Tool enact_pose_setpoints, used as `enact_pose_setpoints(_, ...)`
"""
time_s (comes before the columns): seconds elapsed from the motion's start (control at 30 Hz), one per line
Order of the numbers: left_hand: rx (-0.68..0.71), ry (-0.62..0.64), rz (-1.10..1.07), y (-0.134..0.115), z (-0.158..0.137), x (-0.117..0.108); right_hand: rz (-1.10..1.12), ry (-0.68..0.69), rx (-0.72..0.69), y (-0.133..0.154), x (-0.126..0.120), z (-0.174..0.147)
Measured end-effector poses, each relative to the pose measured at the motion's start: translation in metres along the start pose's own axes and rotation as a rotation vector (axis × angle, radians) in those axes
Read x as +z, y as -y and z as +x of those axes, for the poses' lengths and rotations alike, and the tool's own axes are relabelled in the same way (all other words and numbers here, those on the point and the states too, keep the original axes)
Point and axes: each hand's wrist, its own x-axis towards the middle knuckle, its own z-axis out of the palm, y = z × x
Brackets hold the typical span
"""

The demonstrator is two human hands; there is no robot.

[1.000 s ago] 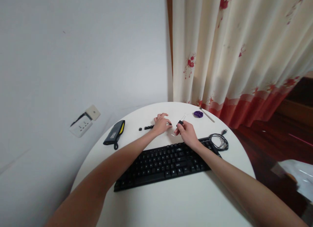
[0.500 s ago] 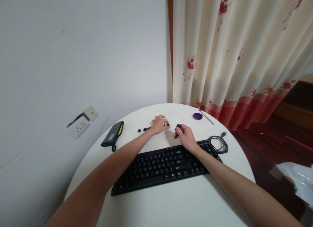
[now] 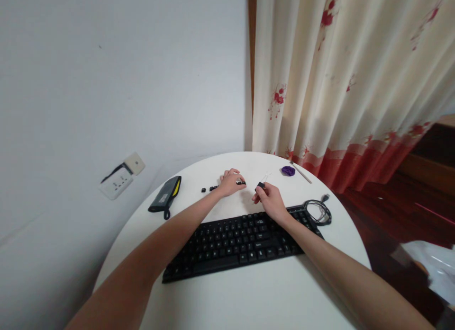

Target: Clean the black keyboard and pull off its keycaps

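Observation:
My left hand [image 3: 230, 183] rests on the far middle of the table, thumb and forefinger curled together on a small black keycap [image 3: 243, 182]. Part of that keycap is hidden by the fingers. Left of this hand lie several more loose keycaps [image 3: 204, 190] in a row, some partly covered by it. In my right hand [image 3: 270, 198] is a keycap puller [image 3: 260, 186], gripped by its black handle, with thin wire prongs pointing away from me. Below both hands a black keyboard [image 3: 227, 245] lies across the table, partly under my forearms.
On the round white table [image 3: 249, 297] lie a grey pouch [image 3: 165, 195] at left, a purple cloth [image 3: 288, 171] and a thin brush [image 3: 301, 173] at far right, and a coiled cable [image 3: 319, 212] beside the keyboard. Wall and curtain [image 3: 302, 84] stand behind.
The thumb and forefinger of my left hand have drawn closer together at the keycap. My right hand holds the puller almost in place. The view has shifted slightly.

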Motion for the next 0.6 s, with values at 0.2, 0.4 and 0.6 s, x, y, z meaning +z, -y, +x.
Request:
enact_pose_setpoints(0.2, -0.002, 0.01, 0.002, -0.001, -0.003, -0.005, 0.004, 0.002, -0.002, -0.001, 0.0, 0.0)
enact_pose_setpoints(0.4, 0.013, 0.028, -0.009, 0.0, -0.004, -0.009, 0.006, 0.001, -0.006, -0.002, 0.0, 0.0)
enact_pose_setpoints(0.6, 0.032, -0.038, -0.025, 0.003, -0.008, -0.026, 0.03, 0.009, -0.007, -0.001, 0.0, -0.001)
